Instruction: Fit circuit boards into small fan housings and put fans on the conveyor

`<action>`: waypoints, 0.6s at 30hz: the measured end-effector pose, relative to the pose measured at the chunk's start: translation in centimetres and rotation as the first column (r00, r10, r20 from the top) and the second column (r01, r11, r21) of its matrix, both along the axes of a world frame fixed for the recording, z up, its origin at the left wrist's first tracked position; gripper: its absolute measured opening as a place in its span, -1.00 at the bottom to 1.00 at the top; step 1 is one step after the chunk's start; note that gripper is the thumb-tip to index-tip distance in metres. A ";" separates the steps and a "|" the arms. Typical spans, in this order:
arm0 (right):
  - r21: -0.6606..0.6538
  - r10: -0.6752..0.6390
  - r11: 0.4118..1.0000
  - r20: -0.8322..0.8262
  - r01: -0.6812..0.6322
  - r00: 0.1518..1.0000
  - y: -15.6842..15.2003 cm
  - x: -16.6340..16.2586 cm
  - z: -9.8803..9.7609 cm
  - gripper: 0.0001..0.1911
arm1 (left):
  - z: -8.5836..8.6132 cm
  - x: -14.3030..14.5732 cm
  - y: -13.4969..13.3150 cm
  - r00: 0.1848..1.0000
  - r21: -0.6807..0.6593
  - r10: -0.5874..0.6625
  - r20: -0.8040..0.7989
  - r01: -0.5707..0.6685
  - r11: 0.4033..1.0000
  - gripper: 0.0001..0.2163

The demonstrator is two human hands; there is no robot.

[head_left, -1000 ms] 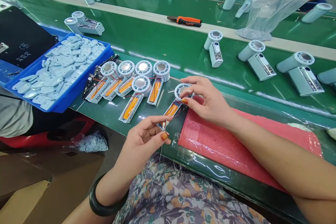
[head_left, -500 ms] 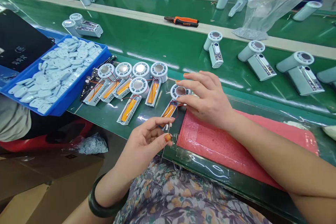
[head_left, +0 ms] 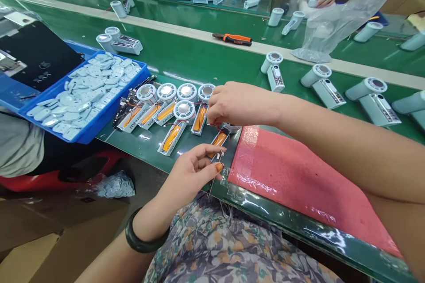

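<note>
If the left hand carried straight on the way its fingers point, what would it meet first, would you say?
Past the small white plug at its grip, the left hand would probably meet the red mat first. Its height above the table is unclear, so it might pass over the mat.

Desk [head_left: 142,148] surface is green and glossy. Lying on it, left to right: blue tray [head_left: 112,110], black circuit boards [head_left: 123,107], grouped fans [head_left: 184,109], red mat [head_left: 282,168].
</note>
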State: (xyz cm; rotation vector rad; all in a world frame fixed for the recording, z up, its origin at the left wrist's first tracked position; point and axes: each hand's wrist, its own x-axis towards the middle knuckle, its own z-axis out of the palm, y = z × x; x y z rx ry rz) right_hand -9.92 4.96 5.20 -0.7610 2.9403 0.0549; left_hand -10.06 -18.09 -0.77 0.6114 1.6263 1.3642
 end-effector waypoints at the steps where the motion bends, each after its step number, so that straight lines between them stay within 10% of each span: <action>1: -0.019 -0.004 1.000 0.039 0.004 0.999 0.2 -0.5 0.1 -0.81 | -0.1 0.0 0.0 1.000 0.005 -0.008 -0.002 0.008 1.000 -0.61; 10: -0.207 -0.269 0.901 0.424 0.382 0.865 1.5 -0.7 0.7 -0.78 | -0.1 -0.7 -0.5 0.978 0.221 0.206 -0.033 -0.194 0.956 -0.69; 18: -0.305 -0.232 0.879 0.397 0.366 0.888 1.2 -0.1 0.2 -0.81 | 0.3 -1.3 1.7 0.935 0.358 0.266 -0.236 -0.170 0.918 -0.74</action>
